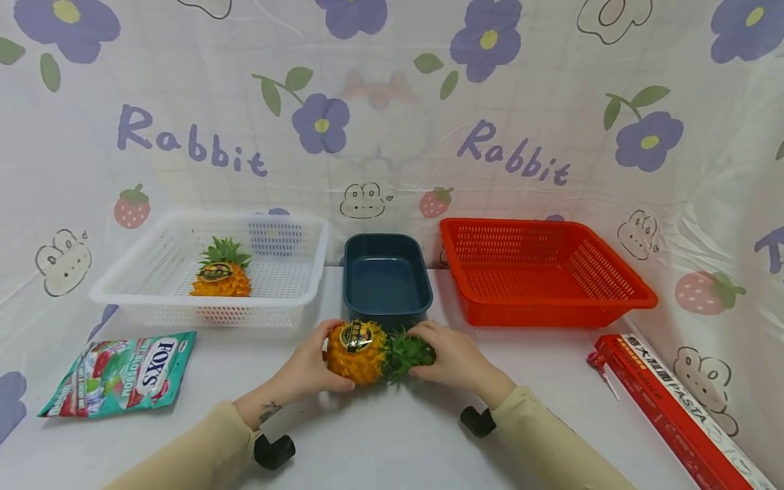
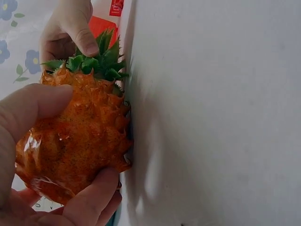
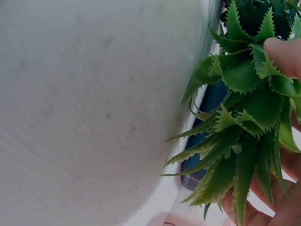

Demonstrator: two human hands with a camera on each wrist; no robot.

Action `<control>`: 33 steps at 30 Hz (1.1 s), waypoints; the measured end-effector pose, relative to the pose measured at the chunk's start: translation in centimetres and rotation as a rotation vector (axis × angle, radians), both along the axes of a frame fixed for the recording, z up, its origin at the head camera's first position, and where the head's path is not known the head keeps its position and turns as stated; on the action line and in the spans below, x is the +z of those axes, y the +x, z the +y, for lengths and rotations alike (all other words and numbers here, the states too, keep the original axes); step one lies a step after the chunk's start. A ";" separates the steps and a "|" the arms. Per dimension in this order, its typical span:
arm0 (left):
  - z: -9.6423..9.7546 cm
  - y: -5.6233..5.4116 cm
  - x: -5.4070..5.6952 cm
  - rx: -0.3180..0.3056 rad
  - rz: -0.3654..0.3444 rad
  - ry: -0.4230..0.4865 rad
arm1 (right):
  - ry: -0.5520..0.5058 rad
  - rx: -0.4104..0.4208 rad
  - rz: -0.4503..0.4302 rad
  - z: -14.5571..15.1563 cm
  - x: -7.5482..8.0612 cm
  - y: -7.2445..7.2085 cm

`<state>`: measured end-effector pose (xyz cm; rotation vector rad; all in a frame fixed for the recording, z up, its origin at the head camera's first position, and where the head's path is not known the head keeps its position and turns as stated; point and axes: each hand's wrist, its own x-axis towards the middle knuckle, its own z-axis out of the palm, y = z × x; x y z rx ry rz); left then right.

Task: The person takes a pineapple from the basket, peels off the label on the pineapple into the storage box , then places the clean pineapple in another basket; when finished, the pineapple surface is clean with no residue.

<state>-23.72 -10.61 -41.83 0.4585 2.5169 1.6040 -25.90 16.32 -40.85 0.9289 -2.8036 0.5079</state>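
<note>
A small orange pineapple [image 1: 357,354] with a dark label lies on its side between both hands, its green leafy crown [image 3: 249,113] toward the right. My left hand [image 1: 312,362] grips the fruit's body, thumb and fingers curled round it in the left wrist view. With thumb and fingers, my right hand [image 1: 456,355] holds the crown. Just behind the pineapple stands a dark blue bin [image 1: 387,314]. Another pineapple [image 1: 222,275] sits upright in the white basket [image 1: 294,309] at the back left.
A red basket [image 1: 545,314] stands at the back right. At the left lies a green Fox's candy bag [image 1: 125,374]. Along the right edge are a red pasta box [image 1: 680,408] and a small wrapped lollipop [image 1: 599,364]. A printed curtain [image 1: 392,163] hangs behind.
</note>
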 end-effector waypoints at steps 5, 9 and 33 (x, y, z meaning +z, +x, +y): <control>-0.1 -0.2 0.1 0.008 -0.040 0.028 | 0.007 -0.012 0.009 -0.1 0.1 -0.4; -0.1 -0.5 0.0 0.004 -0.045 0.042 | 0.008 -0.022 0.010 -0.2 0.2 -0.5; -0.1 -1.3 -0.5 0.030 0.005 0.007 | 0.011 -0.036 -0.012 -0.4 0.2 -1.1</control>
